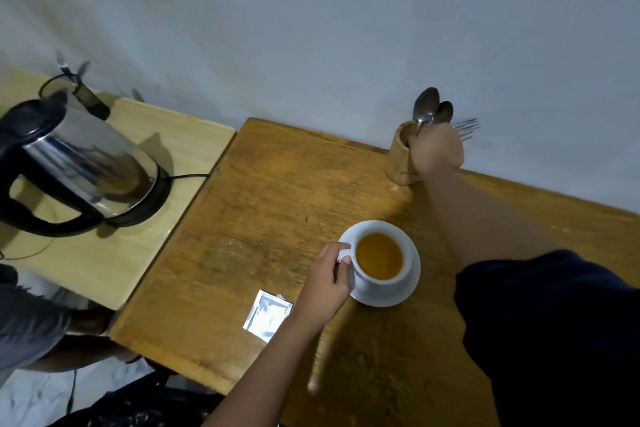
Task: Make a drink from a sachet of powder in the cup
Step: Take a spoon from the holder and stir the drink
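Observation:
A white cup [375,282] filled with orange-brown liquid stands on a white saucer [410,291] on the brown wooden table [277,191]. My left hand [329,279] pinches the cup's handle. A silver sachet [266,315], torn at one corner, lies flat just left of that wrist. At the back, my right hand [438,149] is closed around the spoon handles in a wooden cutlery holder [398,159]; two spoon bowls [431,107] and fork tines [467,126] stick out above it.
A steel electric kettle [79,166] with a black handle sits on its base on a lighter wooden table [138,253] to the left, its cord trailing right. A dark mesh holder [65,90] stands behind it. The wall runs close behind both tables.

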`<state>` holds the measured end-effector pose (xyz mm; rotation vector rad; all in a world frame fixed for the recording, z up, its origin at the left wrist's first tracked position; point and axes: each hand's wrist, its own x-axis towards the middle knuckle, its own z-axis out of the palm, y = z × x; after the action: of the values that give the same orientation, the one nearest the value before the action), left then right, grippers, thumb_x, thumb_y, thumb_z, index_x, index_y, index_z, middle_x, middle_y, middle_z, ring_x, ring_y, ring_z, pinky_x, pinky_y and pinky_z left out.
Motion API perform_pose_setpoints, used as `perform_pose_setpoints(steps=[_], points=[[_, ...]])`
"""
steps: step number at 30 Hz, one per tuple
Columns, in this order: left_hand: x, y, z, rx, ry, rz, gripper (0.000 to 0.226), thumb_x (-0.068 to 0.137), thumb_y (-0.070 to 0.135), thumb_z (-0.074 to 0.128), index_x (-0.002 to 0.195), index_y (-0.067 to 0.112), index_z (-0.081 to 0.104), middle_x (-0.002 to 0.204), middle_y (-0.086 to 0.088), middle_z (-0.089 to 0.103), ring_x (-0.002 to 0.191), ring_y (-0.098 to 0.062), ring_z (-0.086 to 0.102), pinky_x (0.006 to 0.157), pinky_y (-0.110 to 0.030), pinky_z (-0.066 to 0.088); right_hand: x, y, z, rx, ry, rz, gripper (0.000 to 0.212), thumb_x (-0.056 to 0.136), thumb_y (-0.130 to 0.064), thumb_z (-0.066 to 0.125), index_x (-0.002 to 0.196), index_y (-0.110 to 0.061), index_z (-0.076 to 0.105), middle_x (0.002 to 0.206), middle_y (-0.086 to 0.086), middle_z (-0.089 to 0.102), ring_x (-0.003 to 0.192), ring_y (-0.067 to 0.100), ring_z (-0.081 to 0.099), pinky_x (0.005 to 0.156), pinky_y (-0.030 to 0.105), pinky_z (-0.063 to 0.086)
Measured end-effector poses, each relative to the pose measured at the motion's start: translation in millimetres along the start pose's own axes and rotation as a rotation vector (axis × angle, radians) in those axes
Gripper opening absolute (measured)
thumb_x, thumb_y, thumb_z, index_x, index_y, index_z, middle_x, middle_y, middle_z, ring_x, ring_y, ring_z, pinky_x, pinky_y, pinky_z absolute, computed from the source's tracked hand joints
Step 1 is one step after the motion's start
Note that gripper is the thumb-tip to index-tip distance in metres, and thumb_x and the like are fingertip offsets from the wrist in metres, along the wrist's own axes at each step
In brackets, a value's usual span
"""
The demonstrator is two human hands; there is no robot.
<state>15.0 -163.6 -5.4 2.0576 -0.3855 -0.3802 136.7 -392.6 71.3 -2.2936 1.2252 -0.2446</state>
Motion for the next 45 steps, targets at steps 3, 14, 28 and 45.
perform_pose_setpoints(steps=[3,14,28,45], points=[[0,2,-1,-0.005,-0.011,-0.012,0.025,0.096,0.017,0.04,0.115,0.012,0.055,0.11,-0.006,0.057,0.089,-0.01,0.052,0.069,0.0,0.036,-7,5,-6,0.129,0.047,-0.073,0.021,0.083,-0.031,0.065,0.091,-0.012,0.071,0.095,0.009,0.071,0.086,0.029,0.065,0.062,0.029,0.042],[-3,15,-8,-0.047,-0.082,-0.099,0.021,0.096,0.016,0.04,0.108,0.009,0.055,0.108,-0.009,0.057,0.096,-0.017,0.052,0.081,-0.024,0.035,-55,-8,-102,0.182,-0.027,-0.622,0.023,0.095,-0.036,0.044,0.093,-0.015,0.054,0.083,-0.002,0.066,0.075,0.018,0.059,0.065,0.034,0.047],[3,18,-18,-0.072,-0.213,-0.157,0.016,0.097,0.019,0.039,0.106,0.016,0.053,0.107,-0.008,0.058,0.096,-0.018,0.053,0.081,-0.03,0.041,-125,45,-146,-0.267,-0.647,-0.509,0.016,0.087,-0.011,0.054,0.087,-0.011,0.071,0.072,-0.003,0.061,0.06,0.011,0.053,0.061,0.027,0.046],[8,22,-22,0.012,-0.223,-0.181,0.028,0.096,0.018,0.043,0.118,0.006,0.055,0.119,-0.017,0.061,0.107,-0.029,0.057,0.09,-0.037,0.044,-150,47,-101,0.109,-0.619,-0.475,0.006,0.083,-0.007,0.066,0.083,-0.012,0.07,0.072,-0.002,0.07,0.06,0.0,0.065,0.057,0.012,0.05]])
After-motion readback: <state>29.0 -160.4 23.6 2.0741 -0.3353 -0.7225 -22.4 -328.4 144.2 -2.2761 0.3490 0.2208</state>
